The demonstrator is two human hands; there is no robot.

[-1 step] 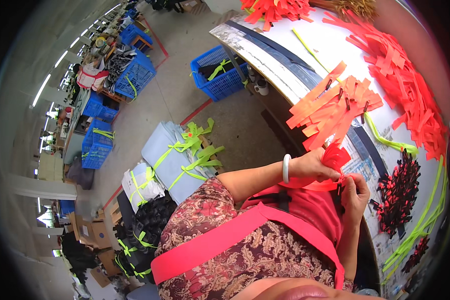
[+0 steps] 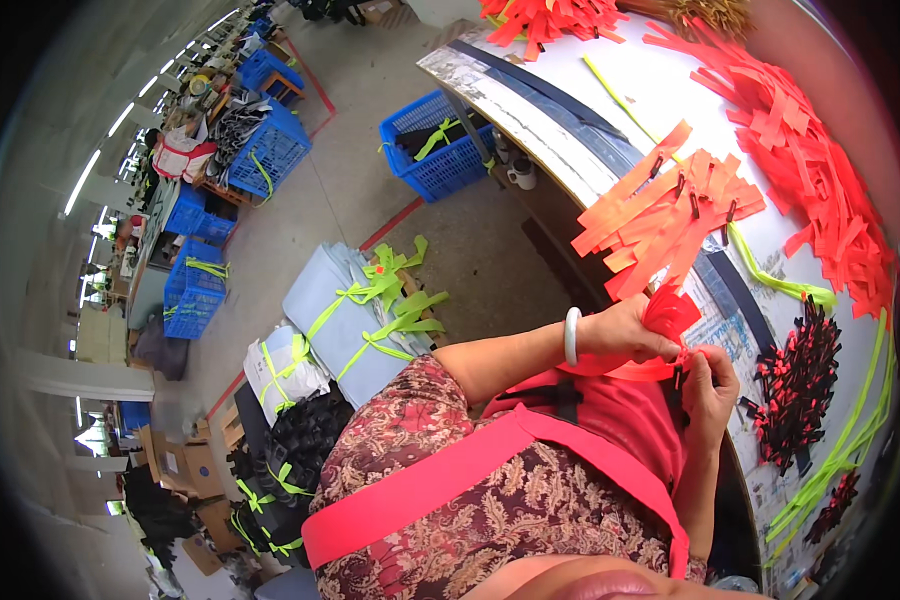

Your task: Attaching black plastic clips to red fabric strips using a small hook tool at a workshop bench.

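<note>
My left hand (image 2: 632, 330), with a pale bangle (image 2: 571, 336) at its wrist, is closed on a bright red fabric strip (image 2: 670, 312) that fans up above the thumb. A length of the same red strip runs below this hand, over my lap. Fingertip to fingertip with it, my right hand (image 2: 710, 388) pinches at the strip's end. A small black piece (image 2: 679, 376) shows between the hands; its exact kind is too small to make out. Beyond them, orange-red strips with black pieces (image 2: 670, 215) lie fanned over the table edge.
On the white table (image 2: 660, 85) lie a heap of red strips (image 2: 815, 150), a pile of small black-and-red pieces (image 2: 798, 388) and neon-yellow cords (image 2: 850, 440). A blue crate (image 2: 435, 150) stands on the floor beside it. Tied grey-blue bundles (image 2: 355, 310) lie at my left.
</note>
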